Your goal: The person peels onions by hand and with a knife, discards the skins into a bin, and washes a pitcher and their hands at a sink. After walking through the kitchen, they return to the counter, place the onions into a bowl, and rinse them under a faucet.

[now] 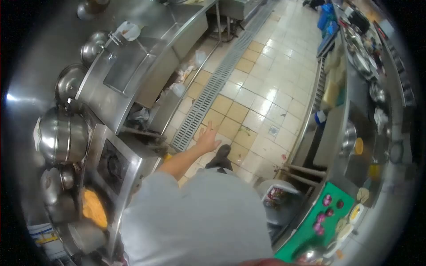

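My left hand (208, 139) is held out over the tiled floor, its fingers spread and nothing in it. It is nearest to the metal drain grate (205, 95), with the hand apart from it. Below the hand shows my dark shoe (223, 151). I cannot see my right hand; only a blurred reddish strip shows at the bottom edge. On my right lies a green cutting board (298, 234) with several red onions (321, 217) on it.
A steel sink counter (95, 91) and a gas stove (112, 166) line the left. A large steel pot (62, 137) stands behind the stove, near an orange cloth (94, 207). A waste bin (267, 213) stands at right. Wet-looking floor tiles (255, 119) carry scraps.
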Tool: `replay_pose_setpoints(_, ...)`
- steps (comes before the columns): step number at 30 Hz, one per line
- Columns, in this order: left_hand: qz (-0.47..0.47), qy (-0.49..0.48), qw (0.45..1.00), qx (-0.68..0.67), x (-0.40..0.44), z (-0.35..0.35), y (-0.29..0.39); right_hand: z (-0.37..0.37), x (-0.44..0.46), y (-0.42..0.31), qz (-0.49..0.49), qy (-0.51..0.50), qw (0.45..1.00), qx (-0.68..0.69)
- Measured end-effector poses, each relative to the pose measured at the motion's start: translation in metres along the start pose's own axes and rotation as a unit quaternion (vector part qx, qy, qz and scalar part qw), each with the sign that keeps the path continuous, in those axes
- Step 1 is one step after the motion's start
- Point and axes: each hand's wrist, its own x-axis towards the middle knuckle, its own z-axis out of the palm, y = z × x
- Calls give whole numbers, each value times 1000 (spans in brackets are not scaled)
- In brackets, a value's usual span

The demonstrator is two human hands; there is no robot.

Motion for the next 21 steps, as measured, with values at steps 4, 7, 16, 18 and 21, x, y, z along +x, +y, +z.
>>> replay_pose_setpoints(4,-74,29,997,-12,15,-26,-62,126,-35,-129,105,-285,933,194)
replay_pose_setpoints(7,-190,-78,976,-78,10,-36,-125,160,-50,-291,-31,-496,836,231)
replay_pose_setpoints(16,-270,-206,929,-146,-23,-53,-236,267,-101,-400,-64,-581,746,319)
replay_pose_setpoints(18,-279,-217,924,-148,-2,-50,-247,289,-108,-416,-81,-595,721,346)
replay_pose_setpoints(21,-290,-92,918,-254,47,-37,-268,320,-117,-439,-7,-672,664,327)
